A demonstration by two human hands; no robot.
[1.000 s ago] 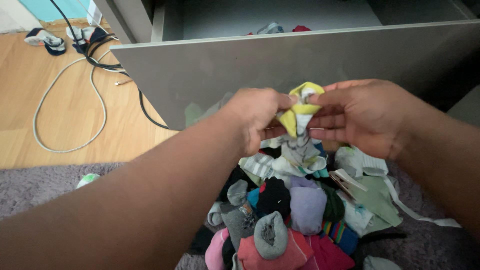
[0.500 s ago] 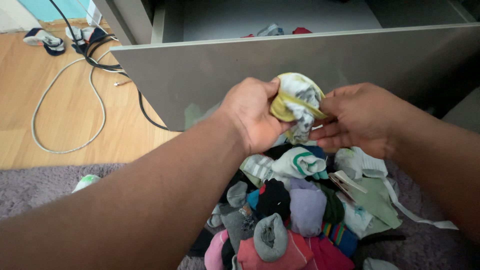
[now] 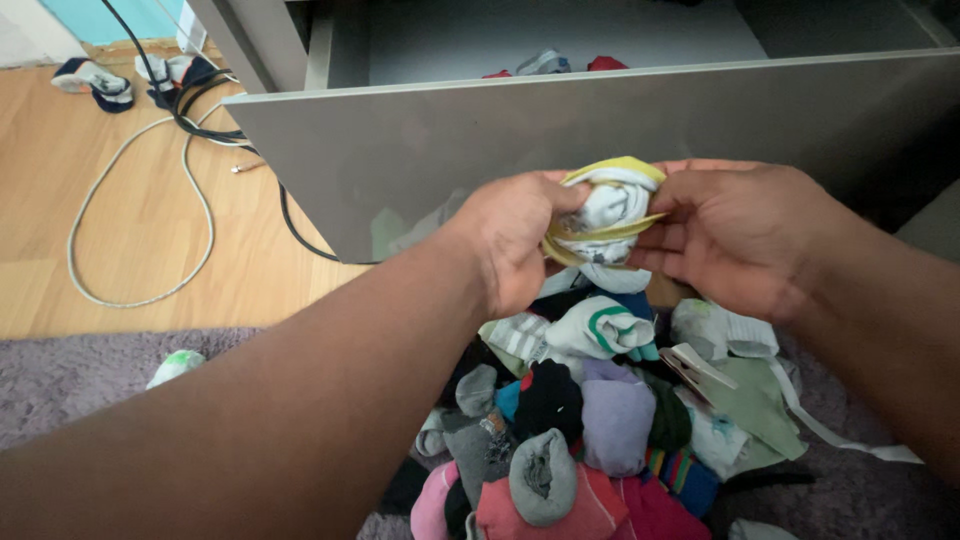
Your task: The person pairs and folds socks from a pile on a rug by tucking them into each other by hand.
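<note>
both hands (image 3: 620, 235) gripping rolled sock bundle (image 3: 608, 212), above sock pile (image 3: 590, 420)

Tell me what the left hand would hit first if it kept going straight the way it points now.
Beyond the rolled sock it already grips, the left hand would probably meet the right hand first; the grey drawer front lies farther back, though depth is unclear.
</note>
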